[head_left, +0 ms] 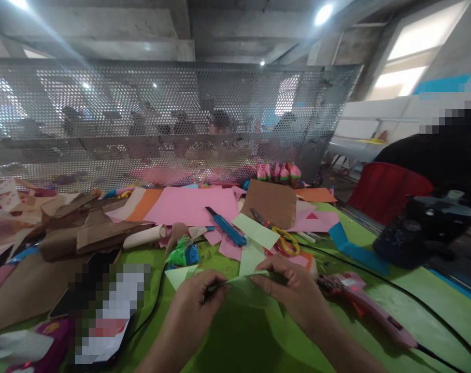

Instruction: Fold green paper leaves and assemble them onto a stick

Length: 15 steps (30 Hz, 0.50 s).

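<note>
Between my two hands a pale green piece of paper (246,284) is held just above the green table. My left hand (199,300) pinches its left end between thumb and fingers. The right end is gripped by my right hand (285,282), thumb in front and fingers behind. Just beyond my hands lie a light green paper strip (256,231), a blue utility knife (225,230) with its blade out, and yellow-handled scissors (285,240). To the right of my right hand rests a pink hot glue gun (369,305) with a small red light.
Pink sheets (194,204), a brown sheet (269,203) and brown paper scraps (103,228) cover the back and left. Dark cables cross the green table (157,316). A perforated metal screen (142,119) stands behind. At right are a red chair (388,191) and a person in black (425,150).
</note>
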Tool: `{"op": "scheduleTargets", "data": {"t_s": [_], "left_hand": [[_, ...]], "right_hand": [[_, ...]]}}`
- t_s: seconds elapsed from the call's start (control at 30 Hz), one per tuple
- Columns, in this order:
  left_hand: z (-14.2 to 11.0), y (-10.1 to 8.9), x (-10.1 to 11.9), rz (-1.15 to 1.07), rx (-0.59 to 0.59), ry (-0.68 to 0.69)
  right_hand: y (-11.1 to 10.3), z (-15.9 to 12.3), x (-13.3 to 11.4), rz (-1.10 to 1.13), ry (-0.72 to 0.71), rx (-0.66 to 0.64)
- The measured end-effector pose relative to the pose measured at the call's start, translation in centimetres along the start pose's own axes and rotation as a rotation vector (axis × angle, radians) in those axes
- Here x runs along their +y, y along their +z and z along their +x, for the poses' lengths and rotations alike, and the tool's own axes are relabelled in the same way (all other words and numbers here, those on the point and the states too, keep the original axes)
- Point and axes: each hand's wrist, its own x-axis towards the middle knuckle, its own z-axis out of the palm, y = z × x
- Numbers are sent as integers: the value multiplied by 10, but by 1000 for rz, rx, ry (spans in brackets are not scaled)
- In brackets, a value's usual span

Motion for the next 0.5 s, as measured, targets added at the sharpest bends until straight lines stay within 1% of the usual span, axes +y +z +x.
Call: {"op": "scheduleTargets", "data": {"t_s": [0.23, 0.33, 0.4, 0.5], "left_hand": [[3, -7, 2, -159, -57, -81], [2, -12, 1, -182, -56, -110], [1, -14, 0, -197, -24, -100], [1, -16, -1, -223, 90, -35]], "right_hand": [[-2, 0, -3, 14, 2, 29], [-5, 2, -2, 56, 10, 46], [-7, 3, 0, 86, 16, 47], [-8, 3, 2, 98, 46, 72]]}}
